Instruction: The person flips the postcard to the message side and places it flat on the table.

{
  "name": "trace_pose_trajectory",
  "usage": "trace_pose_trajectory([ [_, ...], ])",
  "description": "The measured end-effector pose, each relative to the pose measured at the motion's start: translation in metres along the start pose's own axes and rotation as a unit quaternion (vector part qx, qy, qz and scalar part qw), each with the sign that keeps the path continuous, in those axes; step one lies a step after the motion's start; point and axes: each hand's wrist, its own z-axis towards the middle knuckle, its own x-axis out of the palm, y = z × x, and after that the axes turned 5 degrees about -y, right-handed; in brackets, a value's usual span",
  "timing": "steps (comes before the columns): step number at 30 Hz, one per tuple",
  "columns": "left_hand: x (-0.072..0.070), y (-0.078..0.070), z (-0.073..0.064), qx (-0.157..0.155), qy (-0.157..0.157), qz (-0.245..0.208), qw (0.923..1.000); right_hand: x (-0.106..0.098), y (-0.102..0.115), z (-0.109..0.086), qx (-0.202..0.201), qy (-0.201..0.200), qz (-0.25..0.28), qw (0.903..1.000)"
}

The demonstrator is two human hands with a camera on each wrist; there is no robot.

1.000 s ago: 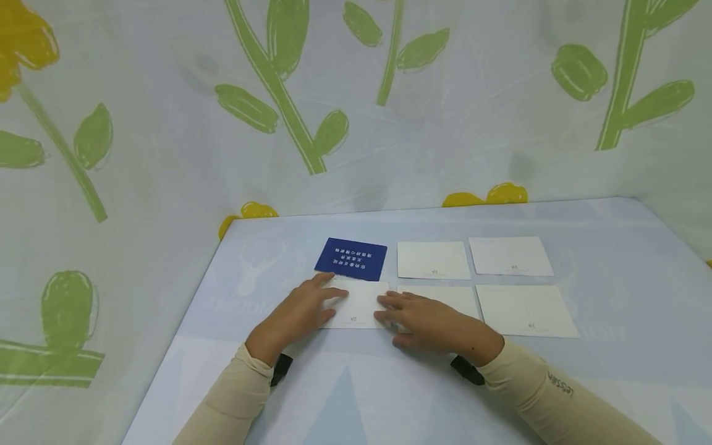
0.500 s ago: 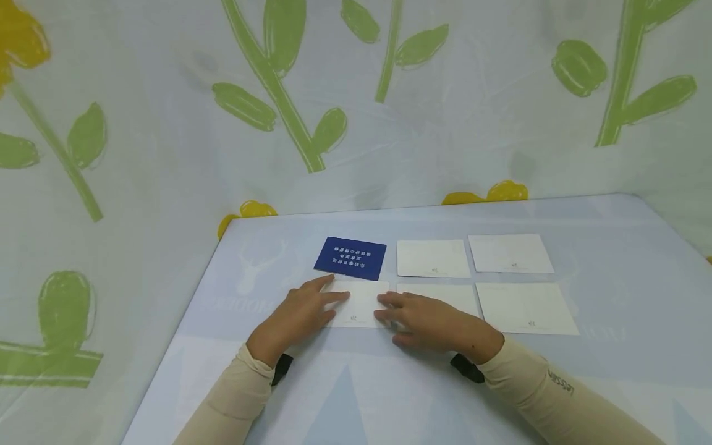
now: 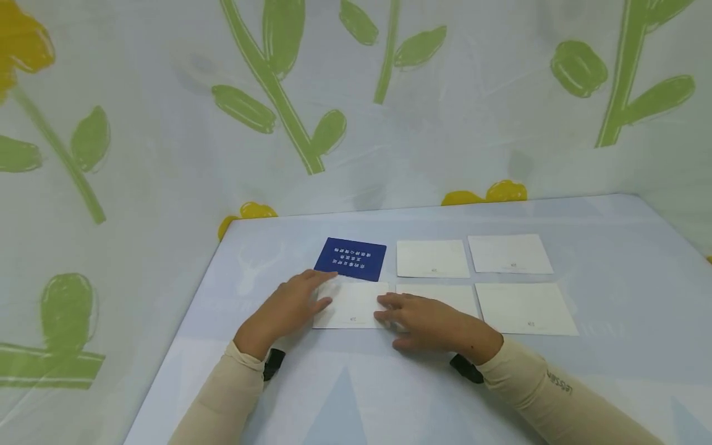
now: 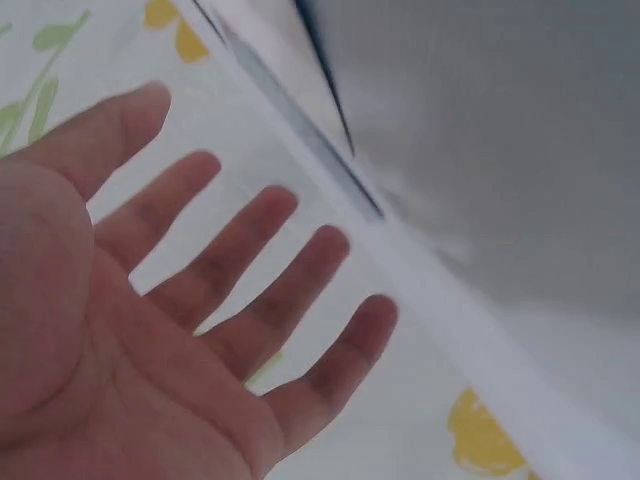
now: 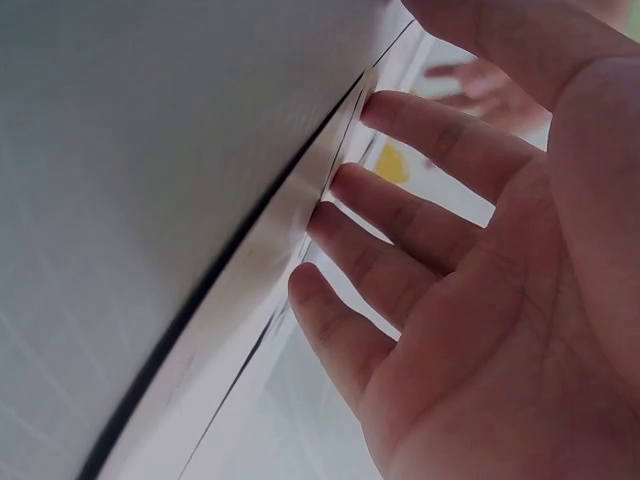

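A white card (image 3: pixel 353 309) with a small print near its lower edge lies on the table between both hands. My left hand (image 3: pixel 286 309) is at its left side; in the left wrist view its fingers (image 4: pixel 250 240) are spread and hold nothing. Fingers of my right hand (image 3: pixel 431 321) rest at the card's right edge, with straight, parted fingers (image 5: pixel 400 200) in the right wrist view. Behind the white card lies a dark blue card (image 3: pixel 351 258) with white lettering. Partly under the right hand is another white card (image 3: pixel 445 295).
To the right, three more white cards lie flat: a back middle one (image 3: pixel 432 258), a back right one (image 3: pixel 510 253) and a front right one (image 3: pixel 525 308). The pale table (image 3: pixel 389 395) meets a curtain (image 3: pixel 400 148) printed with leaves and yellow flowers.
My left hand has drawn back a little to the left, baring more of the white card's left part. My right hand and the cards have stayed in place.
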Motion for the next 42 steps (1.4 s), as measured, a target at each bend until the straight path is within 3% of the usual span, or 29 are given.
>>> trace_pose_trajectory([
  [3,-0.009,0.004,0.011,0.003,-0.033,-0.007,0.9994,0.0,0.0,-0.001,0.001,-0.004,-0.004,1.0],
  [5,-0.012,0.004,0.021,0.008,-0.04,-0.009,0.9991,0.0,0.0,-0.001,0.003,-0.005,-0.006,1.0],
  [13,-0.008,0.005,0.066,-0.034,0.044,-0.05,0.9972,0.001,0.001,0.0,-0.006,-0.008,-0.002,0.9999],
  [20,0.0,0.009,0.092,0.005,0.095,-0.067,0.9932,0.004,-0.002,-0.002,-0.007,-0.008,0.0,0.9999],
  [24,0.005,0.01,0.098,-0.007,0.118,-0.064,0.9909,0.005,-0.002,-0.002,-0.011,-0.008,-0.005,0.9999],
  [33,0.008,0.01,0.097,-0.058,0.124,-0.041,0.9897,0.004,-0.001,0.001,-0.017,-0.003,0.004,0.9998],
  [38,0.007,0.008,0.097,-0.041,0.118,-0.02,0.9919,0.004,-0.002,0.001,-0.011,-0.006,0.002,0.9999],
  [42,0.006,0.006,0.098,-0.002,0.109,0.021,0.9938,0.004,-0.003,0.0,-0.018,-0.019,-0.003,0.9997],
])
